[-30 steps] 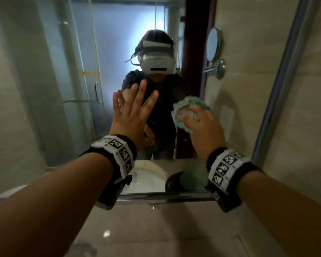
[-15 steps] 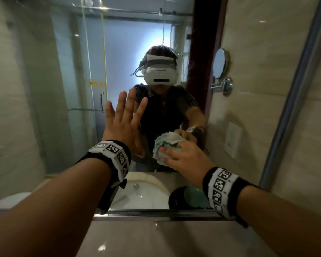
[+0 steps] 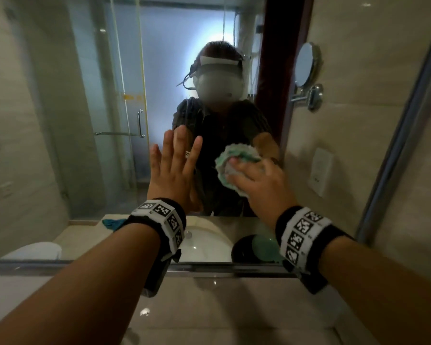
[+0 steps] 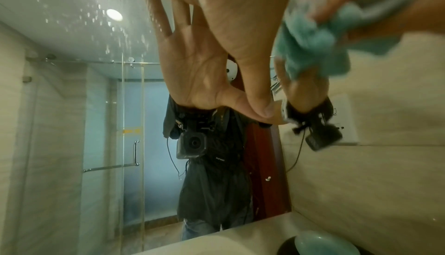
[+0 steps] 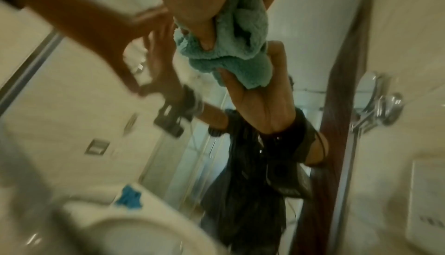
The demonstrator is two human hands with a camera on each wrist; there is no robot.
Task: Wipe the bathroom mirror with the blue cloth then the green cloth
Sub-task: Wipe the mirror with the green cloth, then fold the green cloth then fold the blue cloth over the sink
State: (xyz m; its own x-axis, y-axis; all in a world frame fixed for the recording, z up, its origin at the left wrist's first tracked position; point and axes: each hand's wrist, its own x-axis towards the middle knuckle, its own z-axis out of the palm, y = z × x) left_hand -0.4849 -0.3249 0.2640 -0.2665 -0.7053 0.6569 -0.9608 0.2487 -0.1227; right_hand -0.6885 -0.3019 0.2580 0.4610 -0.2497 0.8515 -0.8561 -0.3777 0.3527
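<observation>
My right hand (image 3: 261, 185) grips a bunched green cloth (image 3: 237, 153) and presses it against the bathroom mirror (image 3: 60, 120), right of centre. The cloth (image 5: 240, 49) is fluffy and teal-green, with my thumb and fingers curled into it in the right wrist view. To its left, my left hand (image 3: 176, 168) lies flat on the glass with straight, spread fingers. The left wrist view shows that palm (image 4: 228, 21) meeting its reflection, with the cloth (image 4: 310, 49) beside it. The blue cloth (image 3: 112, 223) appears in the mirror, lying on the counter at the left.
Water spots (image 4: 101, 11) dot the glass above my left hand. Reflected below are a white basin (image 3: 204, 242) and a black dish (image 3: 241, 250) holding something pale green. The mirror's metal frame (image 3: 396, 145) runs up the right side. A beige counter (image 3: 222, 307) lies under my arms.
My right hand swept the green cloth down and left across the glass, then back up to the right. My left hand has stayed flat on the mirror.
</observation>
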